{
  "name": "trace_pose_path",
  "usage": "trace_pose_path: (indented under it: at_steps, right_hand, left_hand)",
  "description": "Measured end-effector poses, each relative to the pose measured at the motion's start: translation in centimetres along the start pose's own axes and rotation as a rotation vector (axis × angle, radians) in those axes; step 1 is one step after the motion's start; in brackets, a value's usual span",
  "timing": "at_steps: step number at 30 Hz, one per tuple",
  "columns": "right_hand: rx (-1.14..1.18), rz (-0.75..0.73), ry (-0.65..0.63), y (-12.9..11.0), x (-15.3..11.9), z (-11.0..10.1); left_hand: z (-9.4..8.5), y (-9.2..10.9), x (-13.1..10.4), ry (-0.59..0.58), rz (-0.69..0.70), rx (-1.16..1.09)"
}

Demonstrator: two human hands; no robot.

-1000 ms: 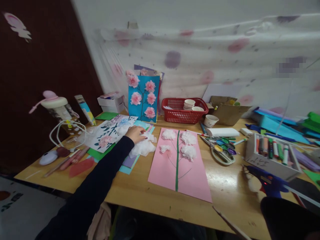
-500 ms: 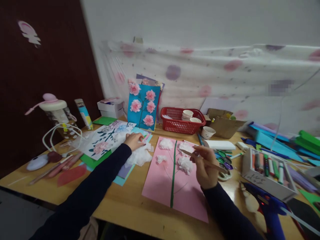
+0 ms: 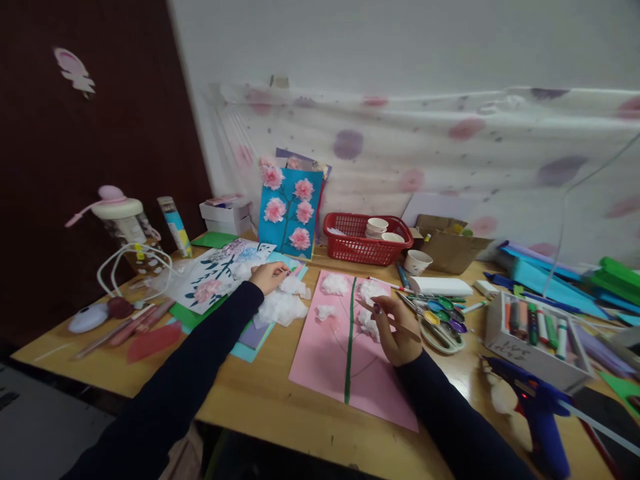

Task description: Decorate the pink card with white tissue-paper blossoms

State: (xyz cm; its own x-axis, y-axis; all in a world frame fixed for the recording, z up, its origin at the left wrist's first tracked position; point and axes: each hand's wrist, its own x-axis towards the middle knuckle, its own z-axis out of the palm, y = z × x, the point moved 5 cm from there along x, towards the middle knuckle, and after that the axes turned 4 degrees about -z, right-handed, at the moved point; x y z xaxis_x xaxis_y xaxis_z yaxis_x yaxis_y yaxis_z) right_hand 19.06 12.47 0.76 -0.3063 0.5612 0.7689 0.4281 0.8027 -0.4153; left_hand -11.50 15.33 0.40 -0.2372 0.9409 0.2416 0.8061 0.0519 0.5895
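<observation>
A pink sheet [image 3: 320, 363] lies on the table, with a green stem strip [image 3: 349, 347] down its middle and white fluffy tufts [image 3: 335, 285] on both sides. Over its right part, my right hand [image 3: 397, 330] is closed on a thin wooden stick [image 3: 405, 330], whose pointed end lies above the upper right tufts. My left hand [image 3: 269, 277] is pinched just above a pile of white tissue pieces [image 3: 283, 308], left of the sheet; what its fingertips hold, if anything, is too small to name.
Behind stand a blue flower picture [image 3: 273, 230] and a red basket [image 3: 367, 251] with paper cups. Scissors [image 3: 440, 337], a marker box [image 3: 535, 350] and a blue glue gun [image 3: 543, 413] lie right. A bottle [image 3: 125, 223] and printed flower sheet [image 3: 193, 287] are left.
My left hand has lifted slightly from the tissue pile, its fingers pinched. My right hand with the stick has shifted a little left, uncovering the scissors. The view has moved slightly.
</observation>
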Motion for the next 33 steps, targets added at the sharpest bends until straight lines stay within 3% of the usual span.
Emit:
trace_pose_path:
  at_steps: [3, 7, 9, 11, 13, 16, 18, 23, 33]
  right_hand:
    - [-0.02, -0.021, -0.007, -0.4, 0.1, -0.1]
    - [-0.024, -0.045, -0.006, -0.8, 0.3, -0.2]
    - [0.008, -0.028, -0.012, -0.9, 0.4, 0.0]
    - [0.095, 0.042, 0.005, -0.6, 0.4, 0.2]
    - [0.264, 0.166, 0.035, -0.2, 0.4, 0.6]
    - [0.552, 0.358, 0.048, 0.1, 0.3, 1.7]
    - [0.671, 0.445, 0.047, 0.2, 0.2, 2.5]
    - [0.837, 0.606, 0.059, 0.8, -0.3, 3.5]
    - [0.973, 0.739, 0.027, 0.9, -0.8, 4.1]
  left_hand:
    - [-0.1, 0.2, -0.3, 0.054, 0.002, 0.016]
    - [-1.5, 1.3, -1.3, 0.34, 0.114, 0.144]
    - [-2.0, 1.8, -1.6, 0.396, 0.165, 0.123]
    - [-1.8, 2.0, -1.5, 0.327, 0.153, -0.055]
    - [-0.9, 2.2, -1.3, 0.177, 0.083, -0.36]
    - [1.7, 3.0, -1.7, -0.078, -0.049, -0.821]
    - [3.6, 3.9, -2.7, -0.232, -0.093, -0.991]
    - [6.3, 5.3, -4.8, -0.446, -0.117, -1.122]
    - [7.2, 5.6, -5.5, -0.511, -0.11, -1.106]
